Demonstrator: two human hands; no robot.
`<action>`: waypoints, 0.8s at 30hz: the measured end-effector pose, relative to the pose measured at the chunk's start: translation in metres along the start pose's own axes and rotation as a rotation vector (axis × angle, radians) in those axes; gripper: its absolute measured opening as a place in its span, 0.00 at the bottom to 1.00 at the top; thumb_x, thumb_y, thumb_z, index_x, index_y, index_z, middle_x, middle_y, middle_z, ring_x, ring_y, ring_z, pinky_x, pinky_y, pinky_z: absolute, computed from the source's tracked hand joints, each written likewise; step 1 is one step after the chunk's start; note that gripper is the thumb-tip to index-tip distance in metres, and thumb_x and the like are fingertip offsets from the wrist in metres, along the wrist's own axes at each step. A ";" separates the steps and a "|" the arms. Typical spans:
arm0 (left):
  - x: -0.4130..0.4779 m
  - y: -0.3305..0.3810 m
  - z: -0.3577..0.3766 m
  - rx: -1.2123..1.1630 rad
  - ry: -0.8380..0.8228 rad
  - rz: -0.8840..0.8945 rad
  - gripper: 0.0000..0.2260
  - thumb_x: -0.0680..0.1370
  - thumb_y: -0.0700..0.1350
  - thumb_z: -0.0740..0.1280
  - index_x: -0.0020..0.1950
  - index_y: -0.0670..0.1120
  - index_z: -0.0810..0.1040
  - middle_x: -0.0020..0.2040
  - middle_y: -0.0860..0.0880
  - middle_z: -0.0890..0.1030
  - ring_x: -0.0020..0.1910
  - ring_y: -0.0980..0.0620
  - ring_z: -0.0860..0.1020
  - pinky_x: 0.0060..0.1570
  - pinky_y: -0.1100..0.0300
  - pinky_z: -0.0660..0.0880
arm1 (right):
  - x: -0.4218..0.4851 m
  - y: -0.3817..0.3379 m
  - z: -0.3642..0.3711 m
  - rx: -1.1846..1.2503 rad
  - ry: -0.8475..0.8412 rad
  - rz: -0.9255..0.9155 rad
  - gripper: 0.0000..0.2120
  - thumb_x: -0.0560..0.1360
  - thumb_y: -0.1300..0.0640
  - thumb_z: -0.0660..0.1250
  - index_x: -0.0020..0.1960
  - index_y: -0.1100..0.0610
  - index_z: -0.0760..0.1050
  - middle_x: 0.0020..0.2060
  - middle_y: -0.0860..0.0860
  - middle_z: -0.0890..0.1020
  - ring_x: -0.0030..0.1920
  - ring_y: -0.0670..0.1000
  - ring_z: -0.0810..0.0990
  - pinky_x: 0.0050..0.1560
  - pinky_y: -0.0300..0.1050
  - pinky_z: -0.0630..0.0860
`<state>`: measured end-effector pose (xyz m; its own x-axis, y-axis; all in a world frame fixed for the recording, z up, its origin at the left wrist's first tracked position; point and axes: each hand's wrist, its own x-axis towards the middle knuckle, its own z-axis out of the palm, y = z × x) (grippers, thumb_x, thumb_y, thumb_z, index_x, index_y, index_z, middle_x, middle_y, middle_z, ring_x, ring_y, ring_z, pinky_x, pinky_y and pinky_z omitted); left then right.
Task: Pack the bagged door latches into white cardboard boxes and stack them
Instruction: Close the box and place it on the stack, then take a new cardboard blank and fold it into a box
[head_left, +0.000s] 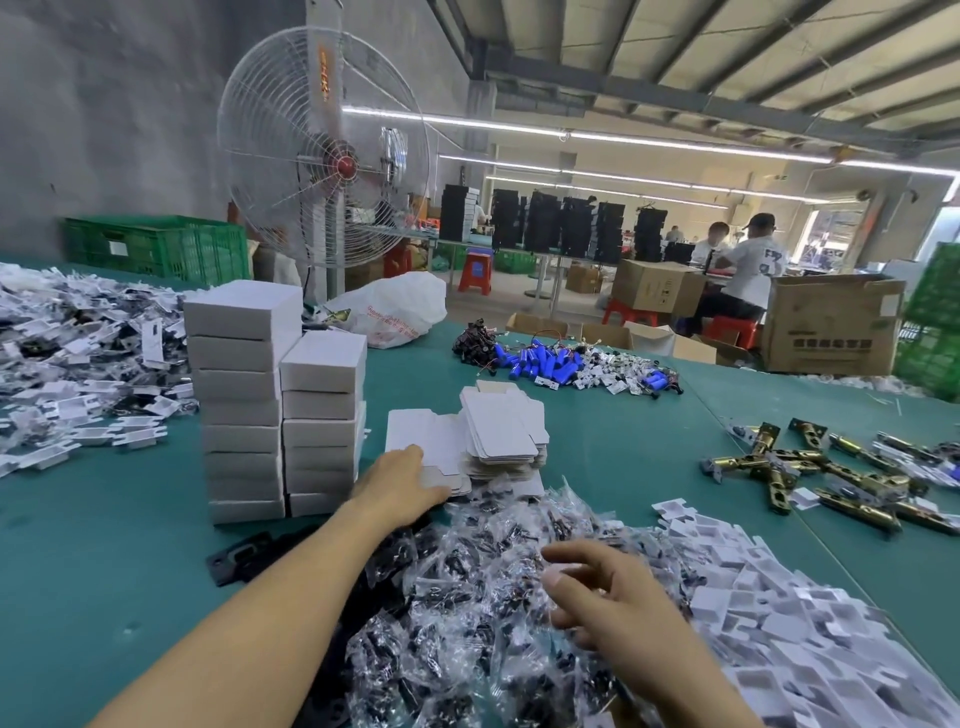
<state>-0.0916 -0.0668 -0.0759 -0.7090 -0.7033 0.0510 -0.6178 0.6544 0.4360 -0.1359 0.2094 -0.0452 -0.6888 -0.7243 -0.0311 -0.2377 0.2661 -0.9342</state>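
Evidently a fresh box was being started: the left hand (408, 475) reached forward with its fingers stretched out on the nearest flat box blank (415, 431), thumb side hidden, so whether it had pinched the card I cannot tell. That blank lay just beside the pile of flat blanks (504, 431), close enough to take one without leaning. The right hand (608, 597) hovered low over the heap of bagged door latches (467, 597), fingers apart and loosely curled, holding nothing, probably waiting to pick a bag once a box was folded. The heap sat on the green table (597, 441) directly before the person, between both arms, which kept each pick short. Finished white boxes (241, 400) stood in two columns at the left, touching side by side, the left one taller; a shorter second column (322, 415) gave the next box an easy landing spot. White card inserts (753, 597) spilled along the right of the heap, and loose brass latches (779, 467) lay farther right, well apart from the work
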 end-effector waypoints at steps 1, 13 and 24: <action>0.002 -0.003 0.003 0.048 -0.005 -0.003 0.28 0.77 0.61 0.68 0.69 0.45 0.71 0.68 0.45 0.75 0.64 0.44 0.75 0.60 0.51 0.75 | 0.001 0.002 0.000 -0.001 0.000 0.005 0.05 0.77 0.54 0.70 0.52 0.47 0.80 0.40 0.49 0.85 0.37 0.45 0.84 0.40 0.37 0.76; 0.011 -0.006 0.000 0.366 0.029 0.140 0.23 0.81 0.63 0.61 0.59 0.44 0.76 0.58 0.42 0.80 0.57 0.41 0.78 0.51 0.51 0.76 | 0.005 0.007 0.000 0.104 -0.003 0.086 0.06 0.77 0.59 0.69 0.53 0.53 0.80 0.42 0.54 0.83 0.34 0.47 0.81 0.37 0.40 0.77; 0.000 0.008 0.002 0.774 0.133 0.295 0.12 0.81 0.35 0.61 0.63 0.44 0.70 0.56 0.46 0.81 0.55 0.43 0.82 0.44 0.54 0.76 | 0.006 0.010 -0.003 0.137 0.013 0.104 0.05 0.78 0.60 0.69 0.53 0.55 0.80 0.44 0.57 0.83 0.36 0.50 0.83 0.39 0.43 0.77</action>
<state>-0.0976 -0.0612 -0.0737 -0.8621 -0.4684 0.1933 -0.5066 0.7882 -0.3495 -0.1449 0.2097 -0.0541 -0.7140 -0.6886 -0.1265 -0.0693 0.2493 -0.9659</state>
